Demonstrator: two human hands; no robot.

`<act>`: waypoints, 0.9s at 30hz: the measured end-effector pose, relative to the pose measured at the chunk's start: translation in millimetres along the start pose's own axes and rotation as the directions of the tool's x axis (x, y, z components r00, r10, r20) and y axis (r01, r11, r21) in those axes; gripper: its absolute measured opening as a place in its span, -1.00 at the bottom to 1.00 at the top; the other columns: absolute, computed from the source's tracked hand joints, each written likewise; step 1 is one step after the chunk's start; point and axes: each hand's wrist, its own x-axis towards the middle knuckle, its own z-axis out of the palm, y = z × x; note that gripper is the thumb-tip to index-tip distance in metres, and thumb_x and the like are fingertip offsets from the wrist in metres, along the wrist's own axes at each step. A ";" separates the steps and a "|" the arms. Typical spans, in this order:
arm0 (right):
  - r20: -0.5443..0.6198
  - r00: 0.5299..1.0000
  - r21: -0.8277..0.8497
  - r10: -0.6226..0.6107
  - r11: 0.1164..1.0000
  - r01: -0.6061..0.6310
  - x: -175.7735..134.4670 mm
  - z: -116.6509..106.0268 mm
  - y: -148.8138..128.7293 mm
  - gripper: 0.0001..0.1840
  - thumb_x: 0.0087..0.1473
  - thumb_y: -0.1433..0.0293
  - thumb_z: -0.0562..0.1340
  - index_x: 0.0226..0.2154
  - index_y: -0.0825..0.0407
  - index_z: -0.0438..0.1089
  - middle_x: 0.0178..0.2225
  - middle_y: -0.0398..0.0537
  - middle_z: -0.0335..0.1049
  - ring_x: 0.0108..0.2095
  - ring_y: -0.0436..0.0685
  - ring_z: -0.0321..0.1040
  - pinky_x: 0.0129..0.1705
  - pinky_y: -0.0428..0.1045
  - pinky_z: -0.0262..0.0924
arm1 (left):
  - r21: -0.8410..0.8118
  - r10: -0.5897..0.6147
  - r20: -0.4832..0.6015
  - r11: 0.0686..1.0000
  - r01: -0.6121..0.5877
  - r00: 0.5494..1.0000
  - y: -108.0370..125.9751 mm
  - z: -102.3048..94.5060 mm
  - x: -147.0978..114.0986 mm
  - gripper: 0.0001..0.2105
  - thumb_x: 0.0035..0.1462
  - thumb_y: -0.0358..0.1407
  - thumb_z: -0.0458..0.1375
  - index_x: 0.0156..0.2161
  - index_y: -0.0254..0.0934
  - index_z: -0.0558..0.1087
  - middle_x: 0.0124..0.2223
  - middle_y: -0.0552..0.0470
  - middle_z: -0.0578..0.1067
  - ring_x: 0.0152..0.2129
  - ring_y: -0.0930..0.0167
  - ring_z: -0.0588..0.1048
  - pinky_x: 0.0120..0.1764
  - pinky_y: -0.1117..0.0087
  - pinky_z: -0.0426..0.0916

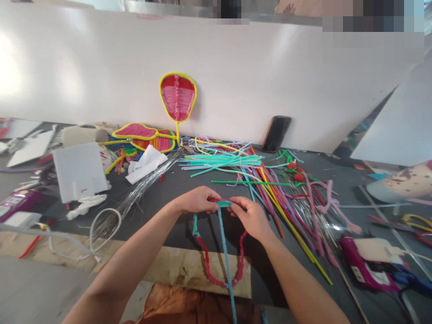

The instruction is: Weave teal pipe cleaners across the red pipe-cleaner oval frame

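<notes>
Rounded loop of red and turquoise fuzzy wire (pixel 207 263), crossed by a straight light-blue fuzzy stem (pixel 225 252), held up over the near edge of the dark worktop (pixel 178 182). Probably very light, soft-skinned over bendable wire, little slip; easily pulled out of shape, so best taken at the rim, close to the stem. Left hand (pixel 200 201): fingers pressed together, pinching the top rim left of the stem; right hand (pixel 252 217): fingers likewise pinching it, right of the stem
</notes>
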 end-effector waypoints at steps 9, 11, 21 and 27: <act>0.052 0.906 -0.456 -0.420 0.797 0.396 -1.4 -2.0 -3.0 -0.70 0.08 0.37 0.17 -0.09 -0.01 0.37 -0.15 0.01 0.43 -0.11 0.16 0.36 -0.05 0.07 0.25 | 0.188 0.126 -0.165 0.978 -0.094 0.978 -3.2 9.9 3.6 -0.59 -0.09 -0.30 0.17 -0.05 -0.28 0.37 -0.14 0.01 0.49 -0.25 0.37 0.44 -0.23 0.44 0.29; 0.082 0.855 -0.584 -0.512 0.670 0.458 -2.0 -1.1 -2.6 -0.76 0.10 0.38 0.16 -0.14 -0.02 0.40 -0.22 0.01 0.46 -0.17 0.17 0.37 -0.11 0.07 0.26 | 0.224 0.125 -0.180 0.971 -0.083 0.976 -2.7 13.5 3.4 -0.61 -0.08 -0.28 0.17 -0.07 -0.27 0.38 -0.16 0.02 0.50 -0.25 0.37 0.45 -0.23 0.44 0.29; 0.098 0.837 -0.682 -0.539 0.576 0.451 -4.5 2.0 -1.6 -0.82 0.14 0.38 0.12 -0.25 -0.02 0.43 -0.31 -0.02 0.48 -0.26 0.12 0.38 -0.17 0.01 0.25 | 0.328 0.119 -0.160 0.943 -0.061 0.980 7.0 17.7 0.2 -0.73 -0.03 -0.26 0.12 -0.18 -0.28 0.43 -0.27 0.06 0.50 -0.33 0.40 0.45 -0.29 0.49 0.25; 0.089 0.882 -0.643 -0.462 0.650 0.405 -6.7 4.3 -5.5 -0.79 0.15 0.38 0.10 -0.26 -0.04 0.45 -0.31 -0.01 0.48 -0.26 0.14 0.37 -0.16 0.04 0.22 | 0.305 0.119 -0.137 0.950 -0.073 0.983 4.6 16.7 1.9 -0.73 -0.04 -0.27 0.13 -0.18 -0.27 0.43 -0.26 0.07 0.51 -0.33 0.40 0.44 -0.29 0.49 0.25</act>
